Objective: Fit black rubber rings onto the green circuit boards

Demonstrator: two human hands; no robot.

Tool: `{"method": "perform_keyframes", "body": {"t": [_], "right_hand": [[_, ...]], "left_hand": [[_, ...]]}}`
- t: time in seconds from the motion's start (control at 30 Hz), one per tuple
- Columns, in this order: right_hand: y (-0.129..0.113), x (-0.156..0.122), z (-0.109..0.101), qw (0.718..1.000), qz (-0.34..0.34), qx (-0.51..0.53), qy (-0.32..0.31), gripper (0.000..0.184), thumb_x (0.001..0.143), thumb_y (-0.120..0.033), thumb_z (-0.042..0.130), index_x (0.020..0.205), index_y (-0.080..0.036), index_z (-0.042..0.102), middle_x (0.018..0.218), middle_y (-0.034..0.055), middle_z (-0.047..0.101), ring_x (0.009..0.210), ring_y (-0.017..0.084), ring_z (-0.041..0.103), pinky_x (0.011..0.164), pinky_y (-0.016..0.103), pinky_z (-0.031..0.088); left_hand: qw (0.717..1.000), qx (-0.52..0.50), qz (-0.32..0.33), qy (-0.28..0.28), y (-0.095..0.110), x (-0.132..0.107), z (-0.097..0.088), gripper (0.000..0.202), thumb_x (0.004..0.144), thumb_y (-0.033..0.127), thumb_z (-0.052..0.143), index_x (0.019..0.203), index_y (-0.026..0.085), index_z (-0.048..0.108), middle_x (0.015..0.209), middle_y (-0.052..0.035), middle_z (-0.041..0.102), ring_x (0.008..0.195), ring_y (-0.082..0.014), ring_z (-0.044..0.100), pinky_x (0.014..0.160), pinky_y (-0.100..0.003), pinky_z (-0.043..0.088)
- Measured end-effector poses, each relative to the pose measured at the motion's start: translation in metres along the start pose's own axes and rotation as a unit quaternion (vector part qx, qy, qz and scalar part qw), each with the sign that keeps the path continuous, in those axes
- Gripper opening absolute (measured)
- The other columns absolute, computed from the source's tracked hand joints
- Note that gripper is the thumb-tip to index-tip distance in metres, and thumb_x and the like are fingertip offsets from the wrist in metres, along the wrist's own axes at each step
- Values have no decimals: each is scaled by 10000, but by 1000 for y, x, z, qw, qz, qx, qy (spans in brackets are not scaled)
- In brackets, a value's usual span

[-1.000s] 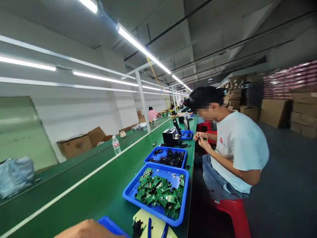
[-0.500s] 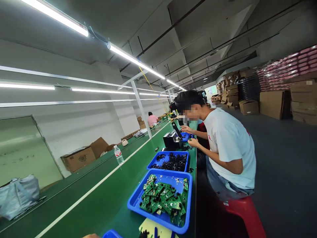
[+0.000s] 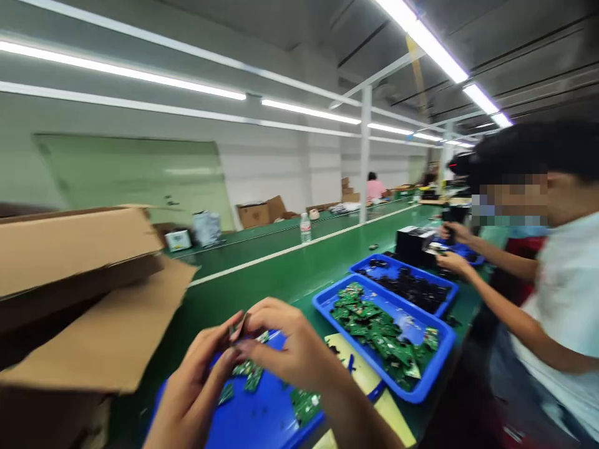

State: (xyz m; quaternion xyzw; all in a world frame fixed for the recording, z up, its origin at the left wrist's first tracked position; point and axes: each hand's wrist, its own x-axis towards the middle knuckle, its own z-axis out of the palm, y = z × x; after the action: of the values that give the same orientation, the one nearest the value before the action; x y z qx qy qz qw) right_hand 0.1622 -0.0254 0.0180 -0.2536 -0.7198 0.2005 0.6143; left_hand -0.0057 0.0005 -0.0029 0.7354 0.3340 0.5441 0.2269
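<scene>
My left hand (image 3: pixel 194 371) and my right hand (image 3: pixel 290 343) meet above a blue tray (image 3: pixel 234 424). Pinched between the fingertips of both is a small thin piece (image 3: pixel 240 326), seen nearly edge-on and blurred; it looks like a small circuit board. My fingers cover most of it. A few green circuit boards (image 3: pixel 253 378) lie in the tray under my hands. To the right, a second blue tray (image 3: pixel 447 355) holds a heap of green circuit boards (image 3: pixel 374 330) with black parts on them.
Behind the board tray stands a blue tray (image 3: pixel 358 267) of black parts. A yellow sheet (image 3: pixel 395 416) lies beside my tray. An open cardboard box (image 3: pixel 107 330) is at left. A co-worker (image 3: pixel 561 280) sits at right, hands near a black device (image 3: pixel 412 243). A bottle (image 3: pixel 306 229) stands farther back.
The view has swung left and down. Both my hands are now in sight, holding the small piece together; earlier only a bit of one showed at the bottom edge.
</scene>
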Motion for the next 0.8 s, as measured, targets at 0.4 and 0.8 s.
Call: {"method": "perform_keyframes", "body": {"t": [0.4, 0.8], "right_hand": [[5, -15, -7, 970, 174, 163, -55, 496, 867, -638, 549, 695, -187, 661, 656, 47, 629, 626, 151, 583, 598, 271, 483], [-4, -10, -5, 926, 258, 238, -138, 388, 802, -546, 671, 680, -185, 596, 597, 8, 583, 555, 120, 537, 548, 253, 466]], "left_hand": [[994, 18, 104, 35, 24, -13, -3, 311, 905, 296, 626, 1215, 271, 643, 1008, -67, 606, 923, -183, 614, 821, -295, 544], [993, 1, 108, 50, 24, -11, -4, 303, 841, 292, 719, 1142, 261, 705, 891, -43, 645, 800, -154, 659, 745, -256, 576]]}}
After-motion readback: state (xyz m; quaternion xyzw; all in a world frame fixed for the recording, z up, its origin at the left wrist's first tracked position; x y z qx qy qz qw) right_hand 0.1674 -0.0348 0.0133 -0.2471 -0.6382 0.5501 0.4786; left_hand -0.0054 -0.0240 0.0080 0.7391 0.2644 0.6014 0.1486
